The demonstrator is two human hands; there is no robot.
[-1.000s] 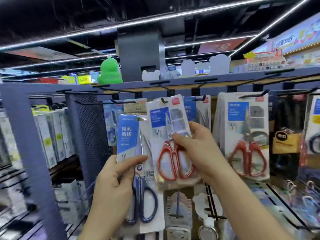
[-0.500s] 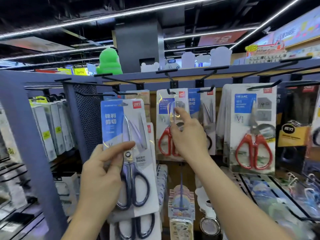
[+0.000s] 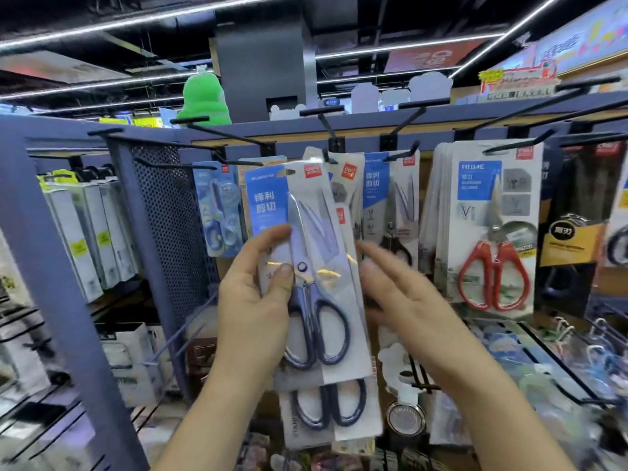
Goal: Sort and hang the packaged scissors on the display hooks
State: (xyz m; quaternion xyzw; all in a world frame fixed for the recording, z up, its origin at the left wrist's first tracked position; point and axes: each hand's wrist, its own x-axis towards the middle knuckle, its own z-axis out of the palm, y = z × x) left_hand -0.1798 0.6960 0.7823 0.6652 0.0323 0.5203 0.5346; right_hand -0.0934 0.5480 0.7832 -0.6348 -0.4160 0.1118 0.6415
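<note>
Left hand (image 3: 255,300) pinches the navy-handled scissors pack (image 3: 317,232), held up before the display hooks (image 3: 327,127); right hand (image 3: 401,290), fingers straight and blurred, just beside it; red-handled scissors pack (image 3: 492,232) hangs further right.

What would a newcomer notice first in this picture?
In the centre, the left hand grips a pack of dark-handled scissors, with the open right hand just beside it. At the right hangs a pack of red-handled scissors, and a bright green figure sits atop the rack, upper left.
</note>
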